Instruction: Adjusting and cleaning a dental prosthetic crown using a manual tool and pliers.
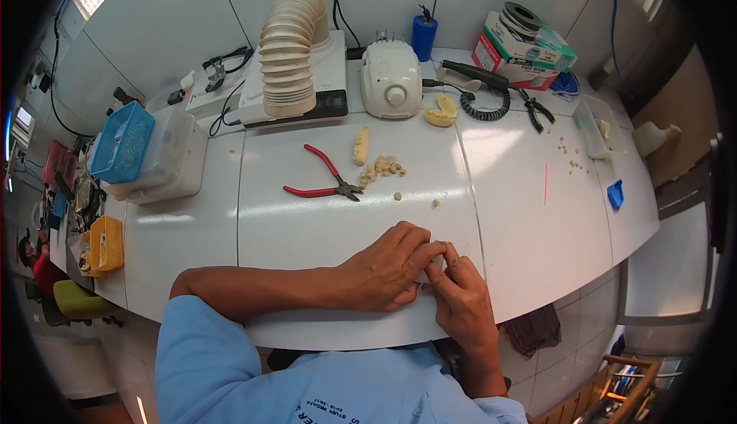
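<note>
My left hand and my right hand meet low over the white table, near its front edge. Fingertips of both are pinched together, and whatever lies between them is too small or hidden to make out. Just beyond them is a loose scatter of small cream tooth-like pieces, with a couple of single ones closer to my fingers. Left of that pile lie red-handled cutting pliers, their jaws pointing toward it. A long cream block rests behind the pile, and a curved cream piece, like a dental cast, sits farther back.
Along the back stand a white ribbed hose on its unit, a white control box with a dial, and a black handpiece on a coiled cord. Stacked boxes and a clear tray are right; baskets are left.
</note>
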Demonstrator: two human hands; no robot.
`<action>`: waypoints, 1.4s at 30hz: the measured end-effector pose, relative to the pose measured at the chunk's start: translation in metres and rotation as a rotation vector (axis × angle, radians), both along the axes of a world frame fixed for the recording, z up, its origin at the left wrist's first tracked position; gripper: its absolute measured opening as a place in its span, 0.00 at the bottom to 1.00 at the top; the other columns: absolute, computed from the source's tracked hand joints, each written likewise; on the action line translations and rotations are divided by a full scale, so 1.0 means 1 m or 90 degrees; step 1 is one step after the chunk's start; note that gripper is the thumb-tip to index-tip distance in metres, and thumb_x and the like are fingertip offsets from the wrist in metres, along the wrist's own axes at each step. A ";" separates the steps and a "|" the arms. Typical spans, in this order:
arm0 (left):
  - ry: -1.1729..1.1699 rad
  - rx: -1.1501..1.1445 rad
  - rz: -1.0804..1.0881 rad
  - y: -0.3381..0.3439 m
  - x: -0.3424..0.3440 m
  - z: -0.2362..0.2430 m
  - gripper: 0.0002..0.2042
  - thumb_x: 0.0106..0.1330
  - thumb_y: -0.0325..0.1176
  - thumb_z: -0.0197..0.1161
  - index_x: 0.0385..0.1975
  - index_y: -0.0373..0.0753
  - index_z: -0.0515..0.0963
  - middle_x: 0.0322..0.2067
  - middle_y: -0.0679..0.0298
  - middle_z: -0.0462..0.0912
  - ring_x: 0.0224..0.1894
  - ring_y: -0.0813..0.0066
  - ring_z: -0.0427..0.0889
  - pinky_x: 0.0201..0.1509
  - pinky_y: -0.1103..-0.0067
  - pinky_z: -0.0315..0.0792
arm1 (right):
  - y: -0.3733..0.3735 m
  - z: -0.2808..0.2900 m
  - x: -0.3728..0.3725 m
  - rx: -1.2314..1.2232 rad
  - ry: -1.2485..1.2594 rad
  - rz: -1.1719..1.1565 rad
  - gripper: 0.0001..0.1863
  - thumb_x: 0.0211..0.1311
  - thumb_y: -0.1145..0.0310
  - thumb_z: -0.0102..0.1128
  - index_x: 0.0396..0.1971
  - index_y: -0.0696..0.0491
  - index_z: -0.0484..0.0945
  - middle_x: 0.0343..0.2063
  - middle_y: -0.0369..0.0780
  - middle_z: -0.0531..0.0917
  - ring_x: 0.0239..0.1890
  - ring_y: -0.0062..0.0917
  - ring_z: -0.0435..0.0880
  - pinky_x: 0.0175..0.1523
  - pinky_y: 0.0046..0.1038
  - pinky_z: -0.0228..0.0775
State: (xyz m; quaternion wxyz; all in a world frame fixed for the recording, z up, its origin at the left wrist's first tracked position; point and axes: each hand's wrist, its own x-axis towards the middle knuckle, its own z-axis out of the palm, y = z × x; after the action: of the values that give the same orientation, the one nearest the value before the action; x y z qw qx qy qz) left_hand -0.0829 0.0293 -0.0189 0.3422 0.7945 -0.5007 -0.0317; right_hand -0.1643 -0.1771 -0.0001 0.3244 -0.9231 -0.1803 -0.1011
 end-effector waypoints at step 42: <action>0.060 0.011 -0.015 0.003 0.006 0.006 0.39 0.57 0.28 0.76 0.71 0.38 0.68 0.59 0.48 0.71 0.61 0.48 0.71 0.66 0.61 0.73 | -0.003 -0.004 -0.002 0.038 0.003 0.008 0.31 0.55 0.87 0.69 0.62 0.57 0.86 0.66 0.56 0.80 0.42 0.37 0.83 0.50 0.37 0.81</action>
State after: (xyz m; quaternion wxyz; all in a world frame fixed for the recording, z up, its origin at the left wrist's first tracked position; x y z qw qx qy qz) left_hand -0.0767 0.0326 -0.0130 0.3583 0.7891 -0.4929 -0.0776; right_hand -0.1660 -0.1799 -0.0042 0.3532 -0.9119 -0.1821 -0.1022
